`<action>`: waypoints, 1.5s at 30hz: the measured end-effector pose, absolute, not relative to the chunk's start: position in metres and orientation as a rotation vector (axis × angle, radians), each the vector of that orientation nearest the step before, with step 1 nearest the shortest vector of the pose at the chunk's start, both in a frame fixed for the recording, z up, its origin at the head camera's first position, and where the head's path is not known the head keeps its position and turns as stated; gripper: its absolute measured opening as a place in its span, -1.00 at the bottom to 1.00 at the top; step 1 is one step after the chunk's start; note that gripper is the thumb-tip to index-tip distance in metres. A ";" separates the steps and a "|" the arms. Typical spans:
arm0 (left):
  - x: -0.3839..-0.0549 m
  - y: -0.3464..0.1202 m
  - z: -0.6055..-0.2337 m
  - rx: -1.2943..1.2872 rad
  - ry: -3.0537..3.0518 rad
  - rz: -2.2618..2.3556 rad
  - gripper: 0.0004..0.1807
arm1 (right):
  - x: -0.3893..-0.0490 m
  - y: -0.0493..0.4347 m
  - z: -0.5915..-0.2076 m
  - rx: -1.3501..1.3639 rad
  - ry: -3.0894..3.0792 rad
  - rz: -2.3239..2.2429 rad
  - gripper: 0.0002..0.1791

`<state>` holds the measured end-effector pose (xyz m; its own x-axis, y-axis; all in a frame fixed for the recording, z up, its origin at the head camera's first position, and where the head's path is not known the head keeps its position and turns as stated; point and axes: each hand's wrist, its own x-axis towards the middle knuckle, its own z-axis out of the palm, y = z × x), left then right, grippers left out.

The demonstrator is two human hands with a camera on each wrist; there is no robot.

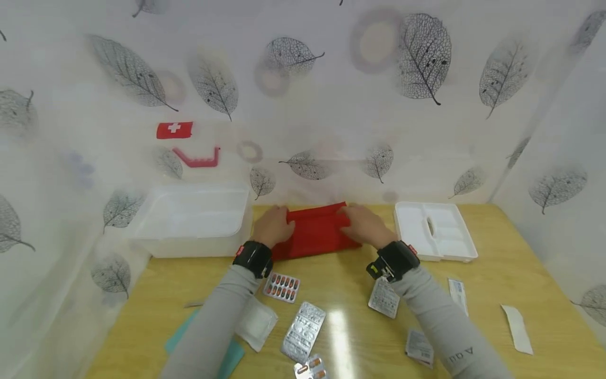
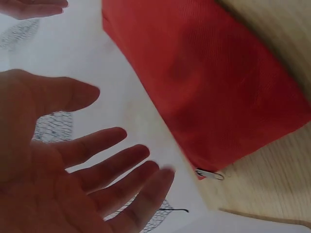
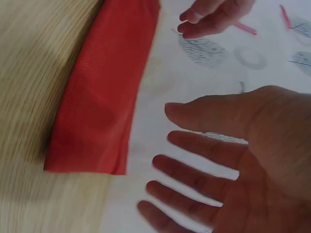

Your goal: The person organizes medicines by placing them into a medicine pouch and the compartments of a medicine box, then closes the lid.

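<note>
A red fabric pouch lies at the back of the wooden table, between both hands. Beside its left end is my left hand, and beside its right end my right hand. In the left wrist view, the left hand has its fingers spread and apart from the pouch; a metal zipper pull hangs at one corner. The right wrist view shows the right hand with fingers extended, a gap between them and the pouch. Neither hand holds anything.
A white plastic bin stands at left and a white compartment tray at right. Nearer lie a capsule blister pack, silver blister packs, a clear packet, a teal cloth and a white strip.
</note>
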<state>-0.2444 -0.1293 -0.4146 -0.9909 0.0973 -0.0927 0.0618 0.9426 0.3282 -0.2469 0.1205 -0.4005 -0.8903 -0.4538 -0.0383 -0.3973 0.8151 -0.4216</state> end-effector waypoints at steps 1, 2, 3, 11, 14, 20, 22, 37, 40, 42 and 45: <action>-0.251 -0.129 -0.418 0.114 2.956 0.483 -0.58 | -0.254 0.116 -0.405 -0.693 2.828 -0.643 -0.51; -0.257 -0.129 -0.420 0.100 2.924 0.460 -0.58 | -0.260 0.112 -0.410 -0.719 2.794 -0.669 -0.51; -0.264 -0.129 -0.423 0.089 2.897 0.438 -0.56 | -0.266 0.108 -0.414 -0.734 2.757 -0.700 -0.51; -0.306 -0.119 -0.430 0.148 2.859 0.381 -0.56 | -0.303 0.086 -0.441 -0.662 2.858 -0.531 -0.45; -0.305 -0.117 -0.435 0.191 2.869 0.368 -0.61 | -0.304 0.080 -0.447 -0.671 2.848 -0.472 -0.46; -0.305 -0.122 -0.437 0.258 2.824 0.484 -0.58 | -0.305 0.072 -0.455 -0.636 2.816 -0.508 -0.44; -0.310 -0.122 -0.438 0.245 2.808 0.519 -0.60 | -0.309 0.073 -0.457 -0.597 2.809 -0.517 -0.42; -0.320 -0.130 -0.460 0.225 2.810 0.541 -0.67 | -0.301 0.072 -0.458 -0.649 2.775 -0.519 -0.62; -0.318 -0.132 -0.462 0.211 2.820 0.567 -0.68 | -0.300 0.071 -0.458 -0.658 2.767 -0.504 -0.68; -0.319 -0.130 -0.461 0.208 2.841 0.583 -0.82 | -0.300 0.071 -0.458 -0.666 2.780 -0.506 -0.71; -0.318 -0.123 -0.459 0.223 2.886 0.609 -0.87 | -0.299 0.072 -0.459 -0.676 2.822 -0.514 -0.72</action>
<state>-0.3185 -0.1228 -0.4589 -0.9719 0.1834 -0.1476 0.1080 0.9046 0.4124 -0.2988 0.0723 -0.4590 -0.8768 -0.4691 -0.1056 -0.4016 0.8353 -0.3754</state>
